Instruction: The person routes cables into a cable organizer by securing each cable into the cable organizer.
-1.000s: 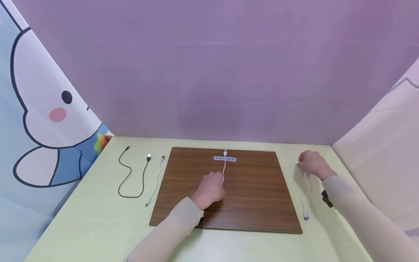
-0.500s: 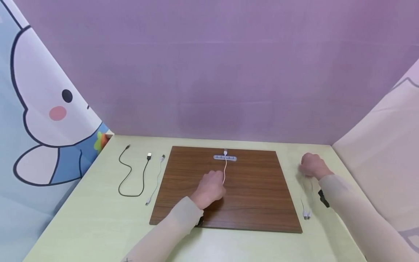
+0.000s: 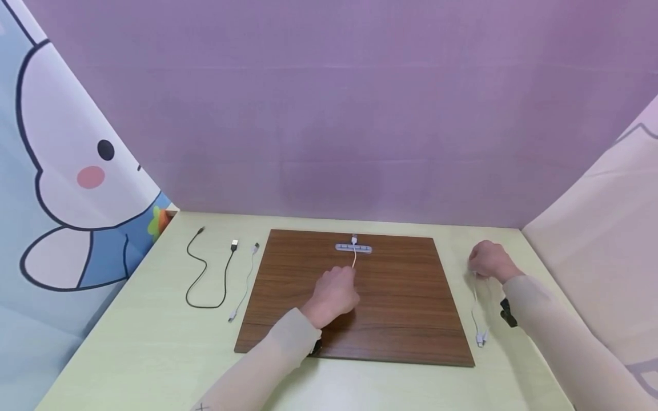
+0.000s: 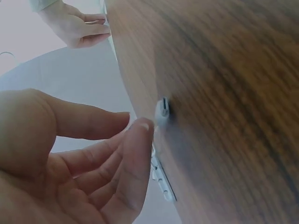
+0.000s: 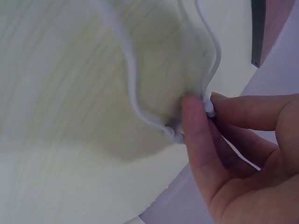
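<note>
On the brown board (image 3: 401,297), my left hand (image 3: 333,295) is beside a white cable (image 3: 354,260) running from the cable holder (image 3: 364,249). In the left wrist view its thumb and forefinger (image 4: 93,154) are bent towards each other with nothing visible between them, and a white connector (image 4: 162,112) lies just past the fingertips. Right of the board, my right hand (image 3: 490,261) pinches the end of a white cable (image 5: 209,108) between thumb and forefinger (image 5: 247,154). Another white cable end (image 5: 175,135) is by the forefinger, partly hidden.
Left of the board lie a black cable (image 3: 205,307) and a short white cable (image 3: 247,285). The right-hand cables' lower connectors (image 3: 480,341) rest on the pale table (image 3: 154,354). A purple cloth (image 3: 329,114) hangs behind, with more cloth at both sides.
My left hand has shifted slightly right and covers more of the cable on the board. Since a second ago, my right hand has moved slightly down; the lower connectors beside it have shifted a little.
</note>
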A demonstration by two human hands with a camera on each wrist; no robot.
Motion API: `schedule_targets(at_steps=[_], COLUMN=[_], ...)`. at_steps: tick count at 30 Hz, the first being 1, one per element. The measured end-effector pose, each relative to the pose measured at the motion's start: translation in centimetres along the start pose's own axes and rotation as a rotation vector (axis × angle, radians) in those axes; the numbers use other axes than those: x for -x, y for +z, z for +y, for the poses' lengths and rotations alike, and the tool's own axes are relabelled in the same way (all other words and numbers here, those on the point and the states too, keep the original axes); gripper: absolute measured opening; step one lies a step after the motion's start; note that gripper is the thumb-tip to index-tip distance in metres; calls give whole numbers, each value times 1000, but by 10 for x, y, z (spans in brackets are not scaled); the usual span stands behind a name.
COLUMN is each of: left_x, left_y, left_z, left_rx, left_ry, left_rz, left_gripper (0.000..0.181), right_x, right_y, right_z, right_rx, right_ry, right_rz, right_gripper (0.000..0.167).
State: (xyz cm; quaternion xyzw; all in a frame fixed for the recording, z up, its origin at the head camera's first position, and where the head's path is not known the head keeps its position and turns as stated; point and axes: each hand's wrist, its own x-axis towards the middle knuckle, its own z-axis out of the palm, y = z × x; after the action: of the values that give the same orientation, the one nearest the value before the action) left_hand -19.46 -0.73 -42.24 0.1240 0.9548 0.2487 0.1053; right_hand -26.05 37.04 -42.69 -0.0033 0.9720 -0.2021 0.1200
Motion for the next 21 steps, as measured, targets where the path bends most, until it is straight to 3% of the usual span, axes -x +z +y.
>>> schedule_targets(at_steps=[4,11,18,21], left_x=[0,0,2,2], left_y=[2,5,7,8], left_z=[3,11,19,21], left_rx=[10,26,65,80], left_ry=[48,132,202,213], left_rz=[17,87,115,115], left_gripper=[10,8,12,12], right_x=[1,2,9,11], right_y=[2,7,13,14], right_z=[1,2,-10,-18], right_rx=[-38,-130,-399,-468], right_ry=[-19,-27,-21,-42], right_rz=[11,63,61,60], right_gripper=[26,22,27,28])
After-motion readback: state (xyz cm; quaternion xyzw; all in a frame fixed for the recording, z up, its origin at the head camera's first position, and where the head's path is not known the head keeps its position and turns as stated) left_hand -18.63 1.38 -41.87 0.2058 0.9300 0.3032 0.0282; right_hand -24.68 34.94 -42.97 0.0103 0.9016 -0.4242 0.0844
